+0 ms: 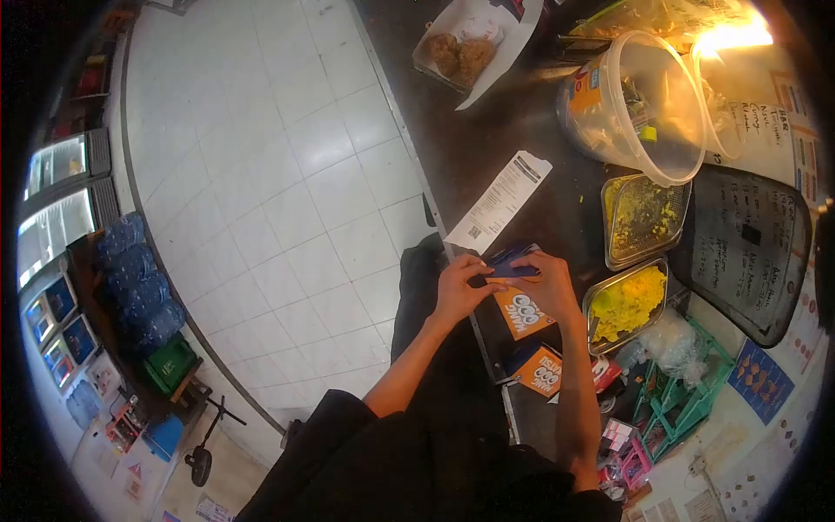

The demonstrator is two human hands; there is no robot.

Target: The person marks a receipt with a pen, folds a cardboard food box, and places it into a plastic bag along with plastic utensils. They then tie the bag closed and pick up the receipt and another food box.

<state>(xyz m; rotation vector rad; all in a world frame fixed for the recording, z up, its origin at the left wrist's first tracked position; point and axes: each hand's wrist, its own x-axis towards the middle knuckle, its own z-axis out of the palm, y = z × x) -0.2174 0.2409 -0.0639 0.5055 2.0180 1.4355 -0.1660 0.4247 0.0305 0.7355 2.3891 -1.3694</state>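
Note:
An orange and dark blue printed food carton (524,313) lies on the dark counter in front of me. My left hand (464,285) pinches its near left edge between thumb and fingers. On the other side, my right hand (548,280) grips the dark blue upper part, fingers curled over it. Some of the carton is hidden behind my fingers. A long printed receipt (500,202) lies just beyond my hands. Below my right wrist sits a second orange carton (536,376), partly covered by my forearm.
Beside my right hand stands a metal tray (593,341) of bright yellow food; another tray (611,252) holds yellow crumbs. A clear plastic tub (591,113) stands further back. Fried pieces (461,57) sit in a paper tray. A green rack (687,383) stands against the wall.

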